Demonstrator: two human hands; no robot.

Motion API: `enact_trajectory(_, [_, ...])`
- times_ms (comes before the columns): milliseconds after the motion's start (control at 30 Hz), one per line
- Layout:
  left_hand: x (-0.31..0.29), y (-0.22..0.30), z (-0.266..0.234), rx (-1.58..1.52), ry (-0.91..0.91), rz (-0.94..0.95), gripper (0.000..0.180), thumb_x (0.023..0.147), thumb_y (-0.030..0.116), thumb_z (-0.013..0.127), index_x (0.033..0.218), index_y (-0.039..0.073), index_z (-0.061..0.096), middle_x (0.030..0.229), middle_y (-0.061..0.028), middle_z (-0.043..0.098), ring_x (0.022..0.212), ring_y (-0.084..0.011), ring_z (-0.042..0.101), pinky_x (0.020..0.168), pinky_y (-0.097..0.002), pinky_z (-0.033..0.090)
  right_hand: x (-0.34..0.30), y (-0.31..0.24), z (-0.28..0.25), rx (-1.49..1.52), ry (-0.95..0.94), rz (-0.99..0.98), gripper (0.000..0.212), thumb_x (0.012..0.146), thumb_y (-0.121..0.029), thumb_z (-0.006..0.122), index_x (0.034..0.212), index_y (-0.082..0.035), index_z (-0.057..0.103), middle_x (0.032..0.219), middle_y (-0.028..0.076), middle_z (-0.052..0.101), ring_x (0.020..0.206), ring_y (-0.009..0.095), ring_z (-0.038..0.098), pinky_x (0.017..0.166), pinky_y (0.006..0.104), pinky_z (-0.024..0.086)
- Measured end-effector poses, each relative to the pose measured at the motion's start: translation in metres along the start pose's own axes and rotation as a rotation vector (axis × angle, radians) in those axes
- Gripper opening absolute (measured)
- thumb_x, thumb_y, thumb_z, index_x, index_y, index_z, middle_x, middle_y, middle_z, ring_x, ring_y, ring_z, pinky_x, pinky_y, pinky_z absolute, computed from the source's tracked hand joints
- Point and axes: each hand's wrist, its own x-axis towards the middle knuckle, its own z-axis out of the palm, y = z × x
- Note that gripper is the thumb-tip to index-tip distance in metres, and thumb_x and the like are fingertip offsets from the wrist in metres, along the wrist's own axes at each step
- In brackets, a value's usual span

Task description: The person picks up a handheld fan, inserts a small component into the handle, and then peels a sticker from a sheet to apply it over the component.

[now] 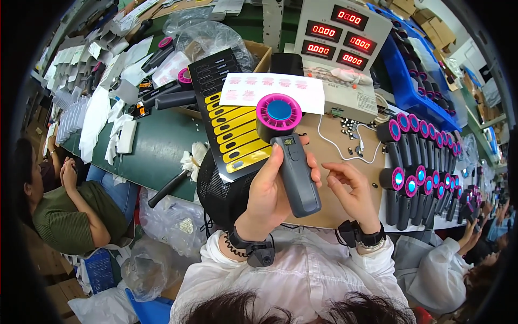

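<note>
Over the brown worktop [330,212], the left hand [268,198] has its fingers wrapped round a grey fan [298,181], the right hand [353,189] half-curled, seemingly empty, just right; with ranked fans [411,186] farther right and labels [268,81] on the far white sheet [315,100], the batch looks partly done.

I'm seeing a dk grey fan [291,154] w/ magenta ring [262,114] & blue ctr. [279,110], a blk sheet [222,115] w/ yellow strips [245,129], a white sheet [310,97] w/ pink print [268,82].

Left hand [268,202] gripping, thumb [273,166] toward 1 o'clock; right hand [360,195] (fingers [349,171] loosely bent) pointing toward 11 o'clock.
</note>
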Motion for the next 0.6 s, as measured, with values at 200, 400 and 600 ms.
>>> enact_trajectory(200, [0.0, 0.002, -0.001, -0.017, -0.024, 0.011, 0.046, 0.101, 0.037, 0.029, 0.131, 0.002, 0.035, 0.1, -0.0109, 0.055, 0.089, -0.0215, 0.056, 0.081, -0.0356, 0.047, 0.005, -0.007, 0.002, -0.058, -0.049, -0.025, 0.025, 0.086, -0.003, 0.057, 0.111, -0.002, 0.061, 0.085, 0.006, 0.056, 0.075, 0.014, 0.057, 0.069, 0.0253, 0.046])
enact_trajectory(400, [-0.004, 0.005, -0.002, 0.0, -0.011, 0.015, 0.047, 0.101, 0.038, 0.03, 0.131, 0.002, 0.035, 0.1, -0.0108, 0.055, 0.089, -0.0215, 0.056, 0.081, -0.0354, 0.047, 0.01, -0.014, 0.0, -0.094, -0.059, -0.01, 0.026, 0.084, -0.002, 0.057, 0.11, 0.0, 0.062, 0.085, 0.005, 0.058, 0.079, 0.013, 0.058, 0.071, 0.0258, 0.047])
enact_trajectory(600, [-0.01, 0.018, -0.007, 0.017, -0.064, 0.053, 0.05, 0.1, 0.04, 0.031, 0.131, 0.001, 0.036, 0.1, -0.0106, 0.055, 0.088, -0.0217, 0.056, 0.08, -0.0348, 0.047, 0.028, -0.024, 0.009, -0.112, -0.076, -0.075, 0.027, 0.085, -0.003, 0.058, 0.111, -0.002, 0.062, 0.087, 0.005, 0.058, 0.079, 0.013, 0.058, 0.072, 0.0248, 0.048])
